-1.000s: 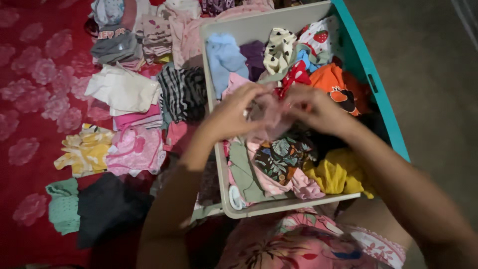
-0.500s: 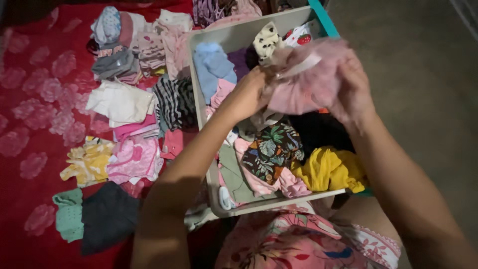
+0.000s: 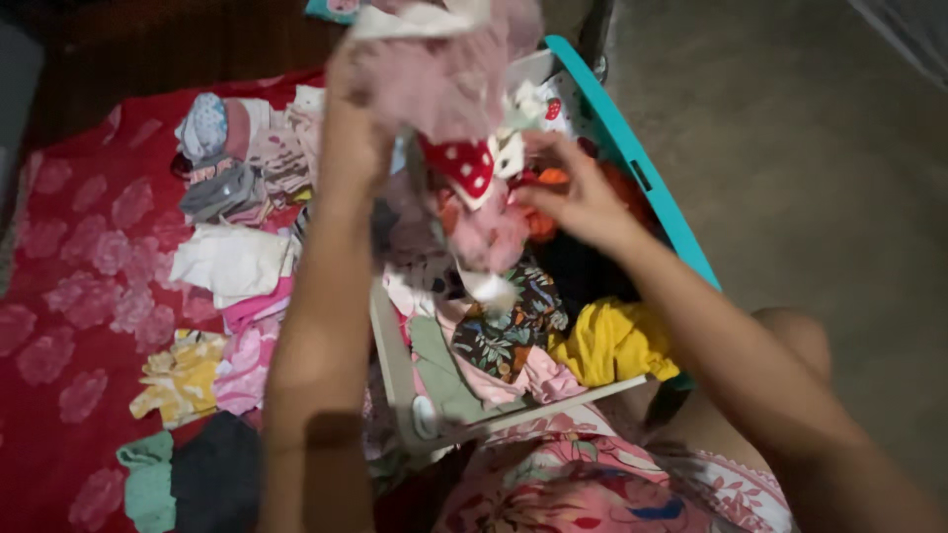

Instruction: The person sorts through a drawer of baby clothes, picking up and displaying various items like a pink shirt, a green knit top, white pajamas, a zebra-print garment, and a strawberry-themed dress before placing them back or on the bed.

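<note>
Soft, light and limp by the look of it, this pink frilly garment (image 3: pixel 434 84); no stiffness anywhere, so likely to sag and trail wherever unsupported; not fragile, not slippery, though loose folds may snag on neighbours in the pile; best taken at a bunched upper edge or seam, as now, with a second grip lower down to spread it. Held high above the grey-and-teal basket (image 3: pixel 647 188), near the top of the view, gripped in the left hand (image 3: pixel 351 118), fingers clenched into the gathered cloth. Pale dusty pink, ruffled, with a white band at the top; a red piece with white dots (image 3: pixel 462 163) hanging just below, whether attached or merely caught cannot be told. Right hand (image 3: pixel 583 197) lower, over the basket, fingers curled close to the dangling pink folds (image 3: pixel 489 237); whether pinching them or only touching cannot be told. Inside the basket a dark floral garment (image 3: pixel 509 326) and a yellow one (image 3: pixel 612 341); folded clothes (image 3: pixel 232 262) laid out beside it on the red flowered bedspread (image 3: pixel 69 286).
</note>
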